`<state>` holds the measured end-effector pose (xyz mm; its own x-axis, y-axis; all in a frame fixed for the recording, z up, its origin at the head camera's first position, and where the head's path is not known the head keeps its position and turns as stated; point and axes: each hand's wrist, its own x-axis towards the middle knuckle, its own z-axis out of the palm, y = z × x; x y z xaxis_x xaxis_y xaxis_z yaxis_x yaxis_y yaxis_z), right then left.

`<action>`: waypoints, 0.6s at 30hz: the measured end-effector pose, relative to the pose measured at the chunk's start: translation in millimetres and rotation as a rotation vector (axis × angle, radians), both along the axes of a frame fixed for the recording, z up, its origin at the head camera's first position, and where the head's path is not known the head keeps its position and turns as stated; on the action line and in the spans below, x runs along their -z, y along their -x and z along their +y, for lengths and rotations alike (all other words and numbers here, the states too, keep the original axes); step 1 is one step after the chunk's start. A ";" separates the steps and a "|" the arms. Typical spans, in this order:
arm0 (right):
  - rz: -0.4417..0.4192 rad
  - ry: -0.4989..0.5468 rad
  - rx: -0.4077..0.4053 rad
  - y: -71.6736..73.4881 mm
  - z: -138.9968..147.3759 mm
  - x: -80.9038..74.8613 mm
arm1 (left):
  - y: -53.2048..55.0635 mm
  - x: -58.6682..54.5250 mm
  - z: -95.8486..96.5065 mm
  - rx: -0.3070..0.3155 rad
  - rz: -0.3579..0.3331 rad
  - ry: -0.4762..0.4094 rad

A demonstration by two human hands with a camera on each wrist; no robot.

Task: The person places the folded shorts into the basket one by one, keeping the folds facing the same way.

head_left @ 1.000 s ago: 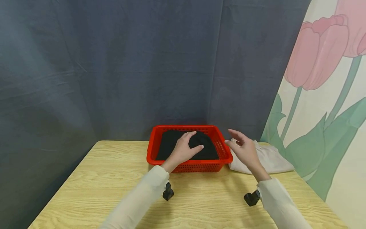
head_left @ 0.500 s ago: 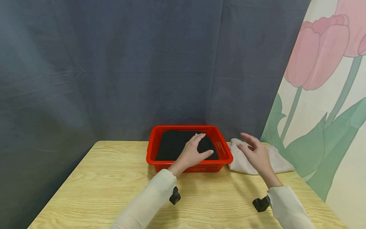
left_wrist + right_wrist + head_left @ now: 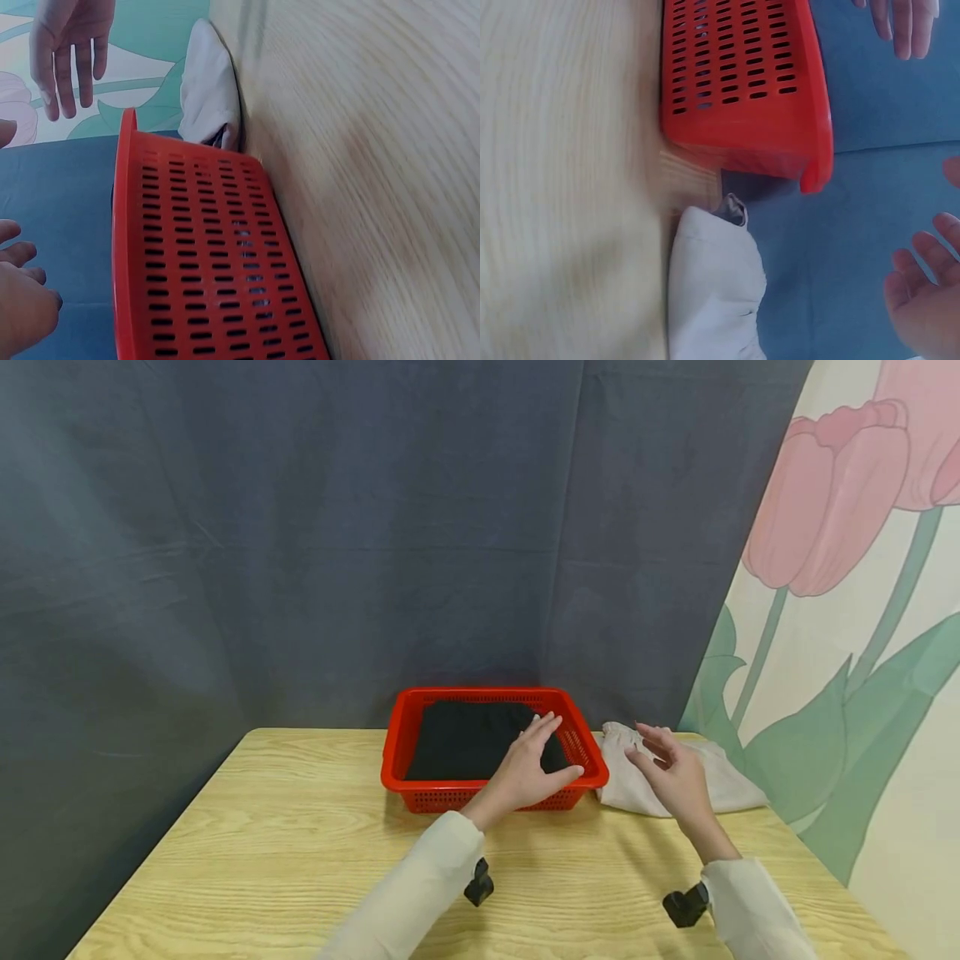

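A red perforated plastic basket stands on the table, and a folded black cloth lies inside it. My left hand hovers above the basket's front right part, fingers extended and thumb apart, holding nothing. To the right, my right hand hangs in the air over a cream cloth bag with a gathered edge. Its fingers are slightly bent and hold nothing. In the left wrist view the basket's slotted side fills the middle. The right wrist view shows the bag lying beside the basket.
The wood-grain table reaches toward me. Behind it hangs a dark blue-grey curtain, close to the basket's back. A wall painted with tulips borders the right side. Each wrist carries a small black camera.
My left hand has moved right across the basket. The right hand has moved right, away from the basket's rim, and a little nearer to me. Basket and bag stay put.
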<state>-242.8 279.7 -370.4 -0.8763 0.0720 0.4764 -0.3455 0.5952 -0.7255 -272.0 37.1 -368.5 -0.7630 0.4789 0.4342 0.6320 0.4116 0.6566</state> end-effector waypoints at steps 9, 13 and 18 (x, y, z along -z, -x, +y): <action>-0.014 -0.002 0.020 1.2 5.1 11.8 | -2.6 3.9 13.0 -0.002 -0.022 0.047; -0.017 -0.020 0.039 1.9 9.0 16.7 | -1.8 6.3 17.6 -0.022 -0.005 0.076; -0.027 -0.035 0.044 4.0 14.2 22.0 | 0.9 13.0 19.4 -0.047 0.033 0.150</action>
<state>-246.7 293.9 -392.4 -0.8853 0.0940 0.4555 -0.2992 0.6348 -0.7124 -272.9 56.5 -381.5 -0.7726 0.5043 0.3857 0.6299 0.5336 0.5643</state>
